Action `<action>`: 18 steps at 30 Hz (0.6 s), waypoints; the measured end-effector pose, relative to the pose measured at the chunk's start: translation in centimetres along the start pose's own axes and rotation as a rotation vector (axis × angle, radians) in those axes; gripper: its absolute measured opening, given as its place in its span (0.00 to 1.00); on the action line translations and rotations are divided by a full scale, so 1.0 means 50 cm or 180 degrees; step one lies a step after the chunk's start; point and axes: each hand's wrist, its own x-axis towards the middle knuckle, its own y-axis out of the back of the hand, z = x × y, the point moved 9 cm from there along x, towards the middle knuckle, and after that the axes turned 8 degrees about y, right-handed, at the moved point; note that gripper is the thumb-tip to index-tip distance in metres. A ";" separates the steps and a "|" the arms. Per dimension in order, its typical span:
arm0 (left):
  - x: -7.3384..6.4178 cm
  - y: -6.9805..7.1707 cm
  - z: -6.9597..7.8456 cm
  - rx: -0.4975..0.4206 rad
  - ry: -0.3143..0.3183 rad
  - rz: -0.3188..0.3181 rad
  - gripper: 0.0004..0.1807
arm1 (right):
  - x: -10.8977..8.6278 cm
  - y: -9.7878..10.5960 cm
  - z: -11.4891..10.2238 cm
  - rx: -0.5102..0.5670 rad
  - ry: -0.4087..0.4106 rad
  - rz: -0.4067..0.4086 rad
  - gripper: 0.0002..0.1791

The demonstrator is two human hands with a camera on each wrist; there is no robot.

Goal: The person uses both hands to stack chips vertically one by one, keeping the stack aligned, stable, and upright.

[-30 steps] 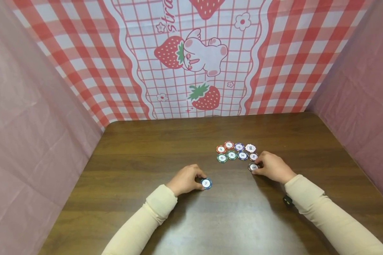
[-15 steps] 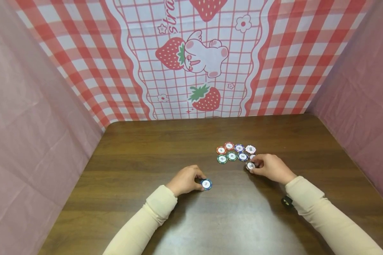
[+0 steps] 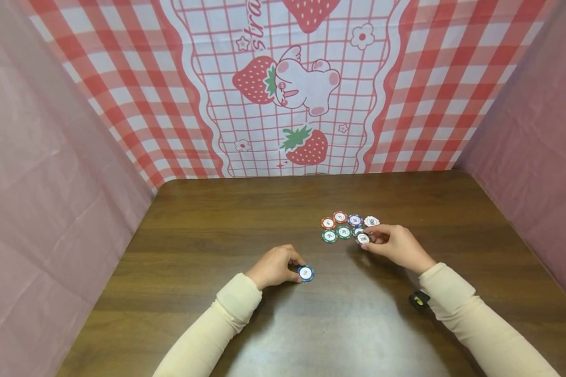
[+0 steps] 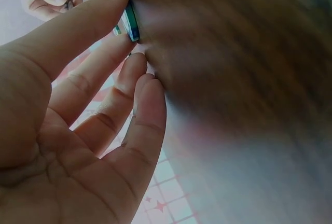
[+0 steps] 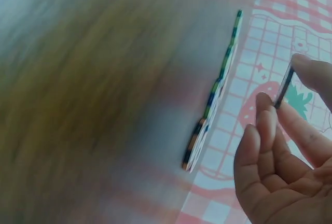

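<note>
Head view: a blue-green chip is pinched at its edge by the left hand; whether the table is touched by it cannot be determined. A black chip is gripped between thumb and finger of the right hand, raised clear of the table. Beside it, red chips, green chips and a white chip are laid flat.

The tabletop shows wood grain under a smooth, glossy finish. The chips look like smooth, hard plastic. The backdrop is matt printed cloth, the side drapes creased fabric, the sleeves soft, matt cloth.
</note>
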 end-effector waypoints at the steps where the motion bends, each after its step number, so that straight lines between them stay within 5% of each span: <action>1: 0.000 0.000 0.000 -0.0008 -0.0009 -0.0005 0.17 | 0.001 0.000 -0.003 0.0030 0.0001 0.0025 0.17; 18: 0.004 -0.001 -0.005 -0.0095 0.0008 -0.0044 0.16 | 0.022 -0.045 -0.066 0.0496 0.0249 0.0038 0.16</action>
